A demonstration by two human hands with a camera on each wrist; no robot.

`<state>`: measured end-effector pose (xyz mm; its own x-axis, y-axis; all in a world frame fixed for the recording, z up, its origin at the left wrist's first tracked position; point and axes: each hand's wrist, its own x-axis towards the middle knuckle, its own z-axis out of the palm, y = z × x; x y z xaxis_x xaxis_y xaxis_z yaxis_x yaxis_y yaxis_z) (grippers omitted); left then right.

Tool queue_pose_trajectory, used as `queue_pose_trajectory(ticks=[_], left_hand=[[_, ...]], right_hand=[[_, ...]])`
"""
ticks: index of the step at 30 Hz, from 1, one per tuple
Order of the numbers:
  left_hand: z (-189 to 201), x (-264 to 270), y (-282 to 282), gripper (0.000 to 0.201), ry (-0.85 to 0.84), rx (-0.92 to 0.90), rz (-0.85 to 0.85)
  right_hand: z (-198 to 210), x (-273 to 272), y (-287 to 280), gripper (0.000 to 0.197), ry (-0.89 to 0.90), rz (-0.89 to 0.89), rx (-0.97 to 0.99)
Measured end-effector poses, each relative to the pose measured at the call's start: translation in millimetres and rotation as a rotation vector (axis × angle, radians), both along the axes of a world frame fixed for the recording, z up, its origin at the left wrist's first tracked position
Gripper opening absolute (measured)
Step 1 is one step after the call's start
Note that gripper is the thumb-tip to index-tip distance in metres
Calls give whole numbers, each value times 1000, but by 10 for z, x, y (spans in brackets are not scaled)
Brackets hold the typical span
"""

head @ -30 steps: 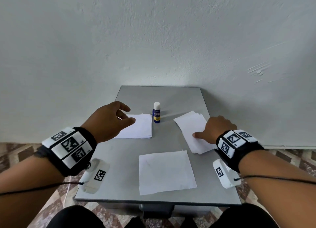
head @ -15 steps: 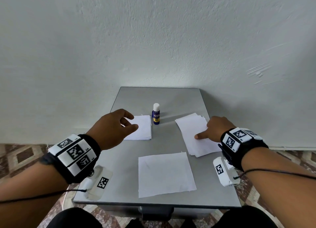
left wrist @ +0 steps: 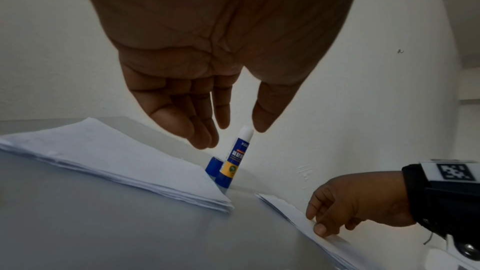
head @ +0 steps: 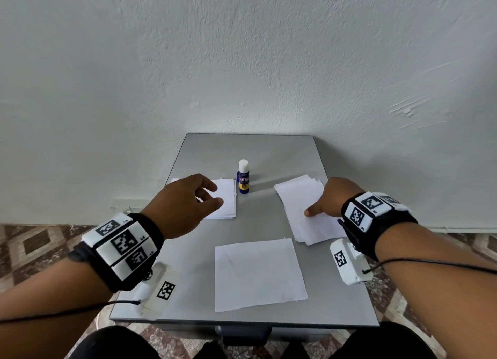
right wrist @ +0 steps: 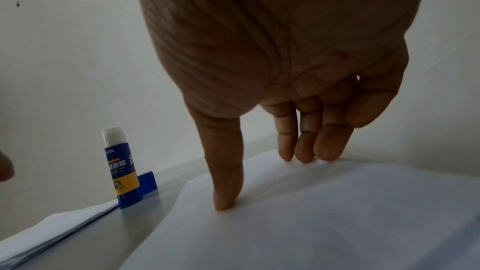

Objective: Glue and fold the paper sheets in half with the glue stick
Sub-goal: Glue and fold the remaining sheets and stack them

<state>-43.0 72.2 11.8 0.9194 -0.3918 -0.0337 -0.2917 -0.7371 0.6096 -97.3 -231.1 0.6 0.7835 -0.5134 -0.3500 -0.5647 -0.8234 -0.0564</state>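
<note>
A blue and yellow glue stick [head: 244, 176] [left wrist: 235, 158] [right wrist: 120, 167] stands upright and uncapped at the table's middle back, its blue cap [left wrist: 213, 165] [right wrist: 148, 182] beside it. My left hand [head: 188, 202] [left wrist: 228, 128] hovers open over the pile of folded sheets [head: 226, 201] [left wrist: 111, 157], fingers extended toward the glue stick and apart from it. My right hand [head: 326, 200] [right wrist: 262, 180] rests its thumb and fingertips on the loose stack of unfolded sheets [head: 306, 210] [right wrist: 311, 213] at the right. A single sheet [head: 258, 274] lies flat near the front edge.
The small grey metal table [head: 252, 148] stands against a white wall [head: 242, 62]. Patterned floor tiles [head: 32, 245] show on both sides. The table's front edge lies just beyond the single sheet.
My left hand has drifted right and forward over the folded pile toward the glue stick. The right hand has stayed on the right stack, shifting only slightly.
</note>
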Motion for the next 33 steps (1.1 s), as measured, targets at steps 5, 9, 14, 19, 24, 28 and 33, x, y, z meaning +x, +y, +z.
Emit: queue_pose_trajectory(ticks=[5, 9, 14, 19, 24, 28, 33], left_hand=[[-8, -28, -23, 26, 10, 5, -15], [-18, -47, -22, 26, 13, 10, -23], [-33, -68, -35, 23, 18, 18, -42], [-47, -84, -50, 21, 30, 13, -52], [-54, -107, -57, 22, 38, 27, -68], [-41, -124, -73, 23, 43, 26, -76], [43, -168, -117, 27, 51, -12, -109]], right_hand=[[5, 11, -4, 66, 26, 21, -29], [-32, 31, -42, 60, 21, 31, -15], [-125, 71, -91, 55, 24, 40, -6], [-169, 92, -104, 54, 7, 73, 2], [-176, 77, -40, 48, -58, 73, 26], [-80, -38, 71, 39, -157, 98, 71], [179, -261, 189, 66, -397, 181, 326]])
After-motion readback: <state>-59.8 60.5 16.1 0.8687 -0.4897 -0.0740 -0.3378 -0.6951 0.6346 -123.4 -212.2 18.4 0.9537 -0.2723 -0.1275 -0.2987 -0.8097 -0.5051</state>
